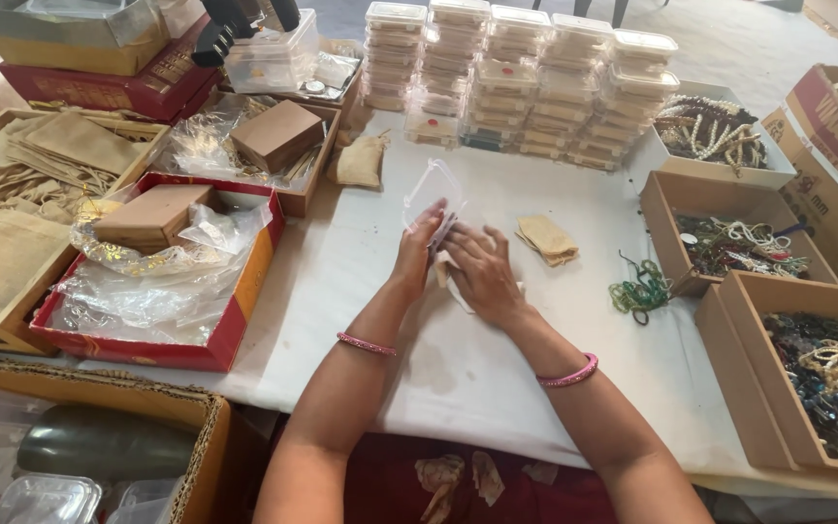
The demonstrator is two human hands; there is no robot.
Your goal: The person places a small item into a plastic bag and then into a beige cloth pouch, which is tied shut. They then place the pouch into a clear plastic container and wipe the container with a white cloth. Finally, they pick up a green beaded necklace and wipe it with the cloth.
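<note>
My left hand [417, 254] holds a small clear plastic box [435, 190] upright above the white table cloth [361, 262], its lid standing open. My right hand [480, 273] lies just to the right of it, fingers bent toward the box's lower edge and over a white piece beneath; what it grips is hidden. A small beige cloth pouch [547, 239] lies on the cloth right of my hands. A bunch of green bead strings [641, 290] rests further right.
Stacks of clear lidded boxes [521, 82] stand at the back. Cardboard trays of beaded necklaces [729, 243] line the right side. A red tray with crumpled plastic and a brown box [152, 281] and a tray of jute pouches [21, 194] sit at the left.
</note>
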